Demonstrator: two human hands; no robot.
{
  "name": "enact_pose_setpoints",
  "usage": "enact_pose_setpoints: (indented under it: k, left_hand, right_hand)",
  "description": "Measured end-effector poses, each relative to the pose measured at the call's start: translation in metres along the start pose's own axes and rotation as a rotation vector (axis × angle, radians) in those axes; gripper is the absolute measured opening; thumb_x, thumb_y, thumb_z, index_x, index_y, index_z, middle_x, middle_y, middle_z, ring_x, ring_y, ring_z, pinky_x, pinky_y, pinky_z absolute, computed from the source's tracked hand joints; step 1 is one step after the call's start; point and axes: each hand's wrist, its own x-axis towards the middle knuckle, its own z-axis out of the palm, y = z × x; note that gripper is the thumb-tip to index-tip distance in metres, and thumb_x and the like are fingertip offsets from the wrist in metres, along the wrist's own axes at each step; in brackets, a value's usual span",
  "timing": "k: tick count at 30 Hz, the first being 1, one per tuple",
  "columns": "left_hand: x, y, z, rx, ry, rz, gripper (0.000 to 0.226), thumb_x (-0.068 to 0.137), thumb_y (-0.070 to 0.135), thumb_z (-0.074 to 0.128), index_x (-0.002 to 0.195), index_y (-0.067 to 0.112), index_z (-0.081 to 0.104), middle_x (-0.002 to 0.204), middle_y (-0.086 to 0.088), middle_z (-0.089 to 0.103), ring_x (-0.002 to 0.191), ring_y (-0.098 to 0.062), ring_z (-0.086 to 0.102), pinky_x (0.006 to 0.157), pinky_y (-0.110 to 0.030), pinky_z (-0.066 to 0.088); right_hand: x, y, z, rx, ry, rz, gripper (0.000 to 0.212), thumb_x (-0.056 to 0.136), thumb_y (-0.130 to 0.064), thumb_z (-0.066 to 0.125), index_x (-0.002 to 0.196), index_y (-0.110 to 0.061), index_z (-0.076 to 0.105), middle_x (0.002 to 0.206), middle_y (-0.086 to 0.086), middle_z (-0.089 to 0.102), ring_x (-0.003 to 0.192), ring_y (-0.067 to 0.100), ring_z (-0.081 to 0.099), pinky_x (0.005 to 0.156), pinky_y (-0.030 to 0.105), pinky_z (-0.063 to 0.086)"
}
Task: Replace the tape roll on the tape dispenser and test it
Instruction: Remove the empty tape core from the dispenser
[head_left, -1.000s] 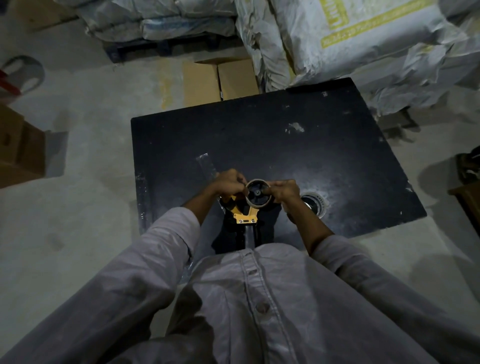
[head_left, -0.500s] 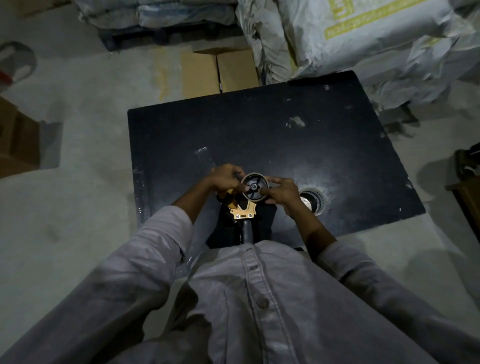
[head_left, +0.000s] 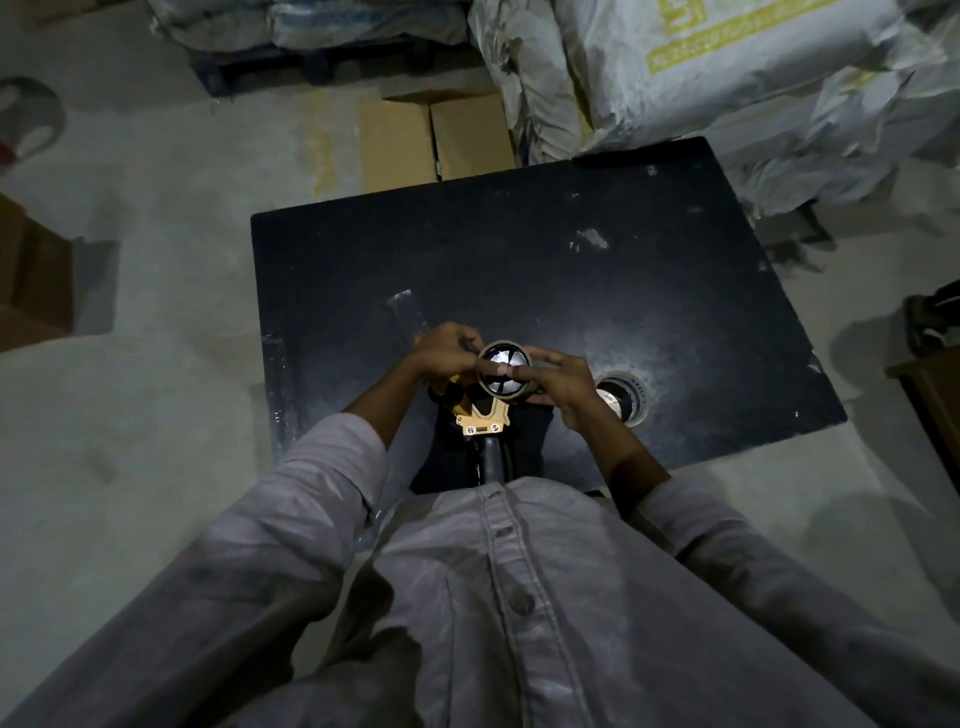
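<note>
Your right hand (head_left: 558, 382) has its fingers (head_left: 540, 371) curled round the 3 o'clock side of the thin brown cardboard ring (head_left: 503, 344). One tip lies across the black spoked hub (head_left: 500, 385) that carries the ring, and the thumb sits low on the rim, so this hand grips the ring. Your left hand (head_left: 447, 356) closes round the yellow-framed tape dispenser (head_left: 483, 420) at the ring's 9 o'clock and steadies it.

The hub's axis points up at you, and the dispenser's black handle (head_left: 491, 462) runs to 6 o'clock, toward your shirt. By my reading the ring has to slide off straight up along that axis, and your right hand is the one placed to do it.

The pale roll of tape (head_left: 631, 400) lies flat on the black tabletop (head_left: 519, 249) at the hub's 3 to 4 o'clock, just past your right wrist, so that hand is the nearer one. It looks like the replacement.

Off the tabletop's far edge, at 12 o'clock, an open cardboard box (head_left: 436, 135) stands on the floor. You cannot tell what is in it.
</note>
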Motion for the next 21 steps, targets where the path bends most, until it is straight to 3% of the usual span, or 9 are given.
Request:
enact_pose_setpoints:
  k: [5, 12, 21]
  left_hand:
    - [0.0006, 0.0033, 0.0029, 0.059, 0.012, 0.002, 0.05, 0.082, 0.04, 0.098, 0.109, 0.001, 0.083, 0.114, -0.017, 0.083, 0.117, -0.035, 0.078, 0.11, -0.053, 0.061]
    - [-0.0004, 0.0015, 0.0009, -0.061, 0.031, -0.046, 0.049, 0.079, 0.031, 0.101, 0.107, -0.006, 0.085, 0.11, -0.023, 0.084, 0.115, -0.045, 0.079, 0.106, -0.06, 0.063]
    - [0.0015, 0.003, -0.0022, 0.0, -0.021, -0.071, 0.057, 0.082, 0.04, 0.098, 0.115, -0.003, 0.082, 0.115, -0.02, 0.084, 0.117, -0.04, 0.08, 0.109, -0.055, 0.064]
  right_hand:
    - [0.0009, 0.0001, 0.0064, 0.053, 0.05, 0.024, 0.064, 0.085, -0.002, 0.094, 0.145, -0.005, 0.072, 0.134, 0.022, 0.079, 0.125, 0.041, 0.079, 0.104, 0.057, 0.066]
    - [0.004, -0.0016, 0.0105, 0.054, 0.049, 0.037, 0.067, 0.08, 0.0, 0.097, 0.143, -0.002, 0.073, 0.134, 0.021, 0.08, 0.127, 0.039, 0.078, 0.107, 0.059, 0.065]
    - [0.0074, -0.0026, 0.0093, 0.032, 0.037, 0.029, 0.068, 0.08, -0.002, 0.098, 0.144, -0.001, 0.073, 0.135, 0.02, 0.08, 0.126, 0.038, 0.078, 0.108, 0.059, 0.065]
